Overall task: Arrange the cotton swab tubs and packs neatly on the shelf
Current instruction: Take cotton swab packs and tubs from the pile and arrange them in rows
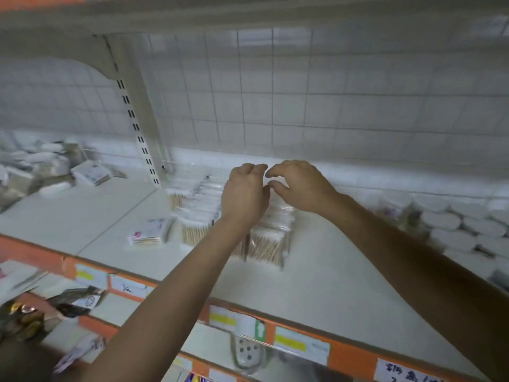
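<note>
Two rows of clear cotton swab packs (268, 245) with wooden sticks stand upright mid-shelf, running front to back. A second row (192, 208) stands just to their left. My left hand (243, 191) hovers over the rear of the rows, fingers curled downward and their tips hidden. My right hand (301, 186) is right beside it, thumb and fingers curved apart with nothing visible between them. One flat pack (148, 232) lies alone left of the rows. White round tubs (451, 226) are stacked at the right end of the white shelf (330, 277).
A loose heap of packs (41, 172) fills the neighbouring bay at far left, beyond a slotted upright post (135, 119). A wire grid backs the shelf. An orange price rail (344, 354) edges the front, with other goods on the shelf below.
</note>
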### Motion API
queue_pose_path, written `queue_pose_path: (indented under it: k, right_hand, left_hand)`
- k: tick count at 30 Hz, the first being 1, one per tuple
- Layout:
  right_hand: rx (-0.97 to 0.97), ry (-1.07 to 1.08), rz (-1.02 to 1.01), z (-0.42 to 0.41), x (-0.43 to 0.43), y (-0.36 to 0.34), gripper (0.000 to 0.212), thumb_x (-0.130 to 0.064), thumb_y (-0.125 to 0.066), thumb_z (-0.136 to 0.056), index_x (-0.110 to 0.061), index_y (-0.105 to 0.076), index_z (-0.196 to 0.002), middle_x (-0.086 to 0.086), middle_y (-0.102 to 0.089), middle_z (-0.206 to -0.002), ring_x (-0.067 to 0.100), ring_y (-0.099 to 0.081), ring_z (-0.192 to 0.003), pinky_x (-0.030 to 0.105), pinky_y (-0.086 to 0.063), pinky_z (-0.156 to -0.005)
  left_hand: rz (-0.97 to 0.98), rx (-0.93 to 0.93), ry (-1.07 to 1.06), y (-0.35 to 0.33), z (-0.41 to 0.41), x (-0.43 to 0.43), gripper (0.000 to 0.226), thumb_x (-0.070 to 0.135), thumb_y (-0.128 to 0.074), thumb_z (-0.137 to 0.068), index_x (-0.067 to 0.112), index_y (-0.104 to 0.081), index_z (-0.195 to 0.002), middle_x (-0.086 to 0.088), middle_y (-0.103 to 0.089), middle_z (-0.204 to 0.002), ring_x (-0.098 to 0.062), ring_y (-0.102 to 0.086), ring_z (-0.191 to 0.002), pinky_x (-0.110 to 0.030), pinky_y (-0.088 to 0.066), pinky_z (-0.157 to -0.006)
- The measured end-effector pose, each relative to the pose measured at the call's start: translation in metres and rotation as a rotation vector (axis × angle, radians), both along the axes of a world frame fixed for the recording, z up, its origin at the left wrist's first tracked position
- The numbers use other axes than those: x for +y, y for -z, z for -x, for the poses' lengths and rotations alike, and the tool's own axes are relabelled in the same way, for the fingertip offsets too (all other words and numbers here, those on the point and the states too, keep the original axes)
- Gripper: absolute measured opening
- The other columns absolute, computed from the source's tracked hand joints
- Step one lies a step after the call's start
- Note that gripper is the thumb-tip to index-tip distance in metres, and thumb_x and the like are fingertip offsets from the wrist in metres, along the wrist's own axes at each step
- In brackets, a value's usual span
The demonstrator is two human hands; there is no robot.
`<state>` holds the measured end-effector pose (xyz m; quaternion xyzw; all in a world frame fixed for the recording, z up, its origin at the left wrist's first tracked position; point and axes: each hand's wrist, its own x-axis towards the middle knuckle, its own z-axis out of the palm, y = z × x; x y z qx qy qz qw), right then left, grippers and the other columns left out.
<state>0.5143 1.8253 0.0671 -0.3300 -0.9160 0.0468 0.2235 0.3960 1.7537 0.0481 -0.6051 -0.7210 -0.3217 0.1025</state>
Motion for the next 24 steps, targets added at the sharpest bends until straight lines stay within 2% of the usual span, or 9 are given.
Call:
queue_pose_path:
  k: [6, 11, 14, 17, 21, 24]
  right_hand:
    - [0.021, -0.087, 0.052, 0.098, -0.047, 0.003, 0.030, -0.023, -0.051, -0.093, -0.017, -0.062, -0.120, 0.003, -0.062, -0.121, 0.023, -0.052, -0.114, 0.036, -0.040, -0.099]
    - [0.083, -0.125, 0.076, 0.169, -0.083, 0.015, 0.024, -0.014, -0.055, -0.088, -0.011, -0.066, -0.109, 0.009, -0.064, -0.109, 0.028, -0.056, -0.105, 0.032, -0.041, -0.089]
    - [0.068, -0.144, 0.098, 0.205, -0.104, 0.028, 0.025, -0.007, -0.054, -0.085, -0.007, -0.066, -0.107, 0.013, -0.065, -0.106, 0.029, -0.057, -0.102, 0.031, -0.040, -0.086]
    - [0.018, -0.165, 0.130, 0.232, -0.122, 0.049, 0.031, -0.005, -0.053, -0.084, -0.008, -0.064, -0.113, 0.012, -0.063, -0.114, 0.028, -0.056, -0.108, 0.034, -0.041, -0.093]
    - [-0.115, -0.109, 0.156, 0.250, -0.133, 0.075, 0.039, -0.019, -0.056, -0.089, -0.017, -0.053, -0.128, 0.003, -0.053, -0.132, 0.021, -0.044, -0.123, 0.025, -0.028, -0.098]
    - [-0.181, -0.052, 0.166, 0.258, -0.133, 0.092, 0.052, -0.032, -0.060, -0.088, -0.017, -0.044, -0.135, 0.002, -0.045, -0.137, 0.020, -0.040, -0.127, 0.031, -0.031, -0.104]
  left_hand:
    - [0.020, -0.001, -0.061, 0.005, 0.095, -0.044, 0.036, 0.010, -0.058, -0.085, 0.010, -0.060, -0.120, -0.012, -0.062, -0.115, -0.032, -0.051, -0.111, -0.033, -0.041, -0.086]
    - [0.050, 0.003, -0.065, 0.018, 0.166, -0.071, 0.030, 0.005, -0.059, -0.080, 0.007, -0.064, -0.110, -0.014, -0.063, -0.107, -0.035, -0.054, -0.103, -0.032, -0.040, -0.082]
    - [0.112, -0.022, -0.094, 0.033, 0.205, -0.082, 0.034, 0.004, -0.056, -0.080, 0.011, -0.063, -0.112, -0.012, -0.062, -0.110, -0.033, -0.053, -0.104, -0.033, -0.040, -0.081]
    - [0.258, -0.012, -0.082, 0.047, 0.239, -0.089, 0.044, 0.004, -0.054, -0.079, 0.015, -0.061, -0.121, -0.013, -0.061, -0.118, -0.033, -0.055, -0.107, -0.034, -0.041, -0.085]
    - [0.467, -0.140, -0.054, 0.061, 0.270, -0.099, 0.045, 0.008, -0.052, -0.086, 0.016, -0.055, -0.130, -0.010, -0.060, -0.127, -0.029, -0.054, -0.118, -0.032, -0.039, -0.096]
    - [0.471, -0.195, 0.011, 0.072, 0.282, -0.103, 0.042, 0.005, -0.046, -0.089, 0.016, -0.056, -0.128, -0.008, -0.063, -0.123, -0.028, -0.056, -0.114, -0.033, -0.042, -0.094]
